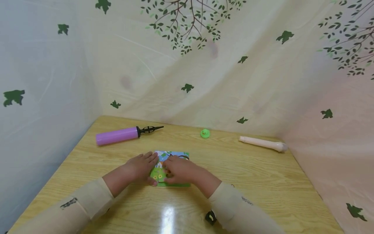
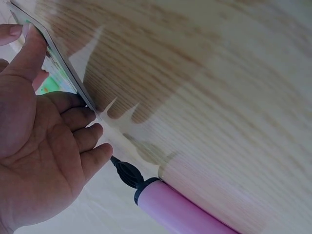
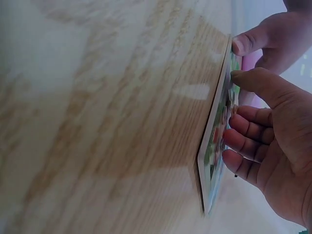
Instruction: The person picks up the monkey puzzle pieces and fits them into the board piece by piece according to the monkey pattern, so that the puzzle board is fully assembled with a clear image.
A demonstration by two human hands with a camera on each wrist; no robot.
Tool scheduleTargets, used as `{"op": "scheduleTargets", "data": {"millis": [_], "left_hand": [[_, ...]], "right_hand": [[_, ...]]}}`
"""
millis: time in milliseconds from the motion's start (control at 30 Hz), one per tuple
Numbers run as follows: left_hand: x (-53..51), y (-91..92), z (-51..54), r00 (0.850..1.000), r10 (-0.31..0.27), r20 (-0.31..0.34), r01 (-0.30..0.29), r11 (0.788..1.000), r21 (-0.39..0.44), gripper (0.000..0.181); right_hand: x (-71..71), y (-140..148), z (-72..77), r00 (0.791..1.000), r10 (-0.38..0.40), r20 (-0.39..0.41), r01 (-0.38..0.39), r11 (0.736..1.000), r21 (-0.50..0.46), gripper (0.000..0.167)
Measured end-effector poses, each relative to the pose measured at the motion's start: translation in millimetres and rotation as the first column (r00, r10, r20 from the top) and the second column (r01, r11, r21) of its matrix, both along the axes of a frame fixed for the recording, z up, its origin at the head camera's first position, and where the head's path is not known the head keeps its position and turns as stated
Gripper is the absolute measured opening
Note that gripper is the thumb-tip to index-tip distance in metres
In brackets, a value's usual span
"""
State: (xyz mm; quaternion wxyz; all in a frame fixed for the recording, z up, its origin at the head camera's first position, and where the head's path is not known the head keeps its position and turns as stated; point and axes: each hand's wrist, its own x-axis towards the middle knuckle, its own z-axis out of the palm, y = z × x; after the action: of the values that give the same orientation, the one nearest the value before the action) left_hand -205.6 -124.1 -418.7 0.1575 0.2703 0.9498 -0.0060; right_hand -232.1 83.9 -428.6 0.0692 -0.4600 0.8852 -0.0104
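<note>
A thin, flat picture board [image 1: 179, 184], with blue sky, green ground and yellow flowers printed on it, lies on the table. Lines across its lower left look like the edges of puzzle pieces. My left hand [image 1: 139, 168] rests along the board's left edge, its fingers nearly straight and its thumb at the lower corner. Over the middle, my right hand [image 1: 182, 169] touches the picture with bent fingers and thumb. In the right wrist view its fingertips [image 3: 230, 137] meet the board's surface. Whether they pinch a piece cannot be made out.
Behind the board lie a purple hand pump [image 1: 117, 136] with a black nozzle, a small green duck toy [image 1: 205, 133] and a pale stick-shaped object [image 1: 261, 143]. A small black item [image 1: 210, 217] is by the right forearm. Leaf-printed cloth [image 1: 187, 107] surrounds the table.
</note>
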Motion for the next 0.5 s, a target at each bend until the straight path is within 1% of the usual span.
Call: {"op": "scheduleTargets", "data": {"millis": [200, 400, 500], "left_hand": [[-0.5, 0.4, 0.0, 1.000, -0.006, -0.005, 0.006, 1.000, -0.004, 0.099], [0.4, 1.2, 0.2, 1.000, -0.017, -0.008, 0.017, 1.000, 0.014, 0.099], [0.5, 1.4, 0.5, 1.000, -0.008, -0.002, 0.008, 1.000, 0.009, 0.100]], "right_hand": [[-1.3, -7.3, -4.9, 0.999, 0.015, -0.048, -0.014, 1.000, 0.020, 0.039], [-0.7, -9.6, -6.4, 0.999, 0.022, -0.030, -0.022, 1.000, 0.002, 0.041], [-0.2, -9.3, -7.1, 1.000, 0.022, -0.017, -0.023, 1.000, -0.014, 0.039]]}}
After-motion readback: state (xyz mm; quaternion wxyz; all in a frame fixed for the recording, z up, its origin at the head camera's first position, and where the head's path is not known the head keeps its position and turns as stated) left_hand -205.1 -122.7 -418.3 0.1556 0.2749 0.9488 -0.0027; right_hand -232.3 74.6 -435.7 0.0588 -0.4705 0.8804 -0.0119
